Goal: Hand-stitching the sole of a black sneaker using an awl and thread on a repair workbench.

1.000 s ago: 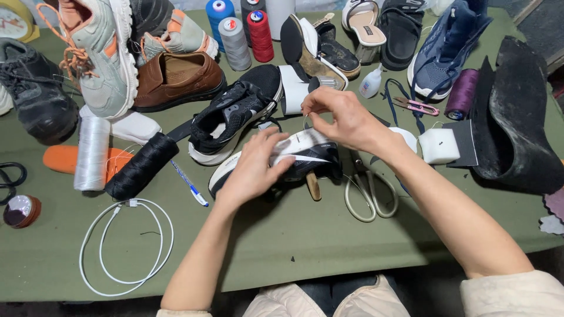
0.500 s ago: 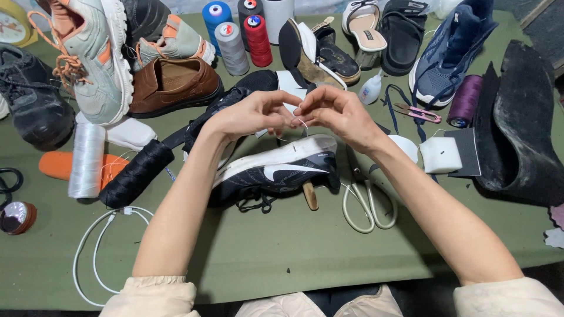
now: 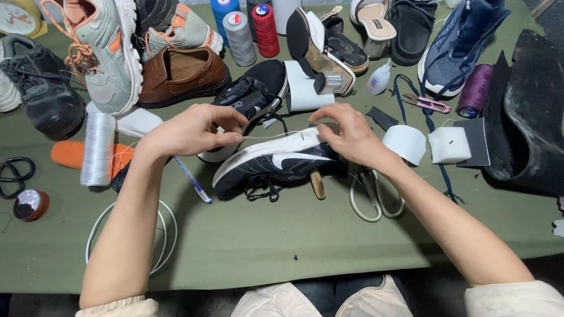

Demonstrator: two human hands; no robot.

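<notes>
Sneaker point(image 3: 276, 164) mid-table, scissors point(image 3: 376, 199) right, pen point(image 3: 192, 182) left, thread cones point(image 3: 241, 35) behind.

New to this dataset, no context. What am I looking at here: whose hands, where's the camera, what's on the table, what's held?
There is no machine: a person works bare-handed, filmed by one head-worn camera looking down. On the green table lie many shoes, thread spools, scissors and a pen. In the middle lies a black sneaker with a white sole. The left hand pinches a thin pale thread stretched towards the right hand, which rests on the sneaker.
</notes>
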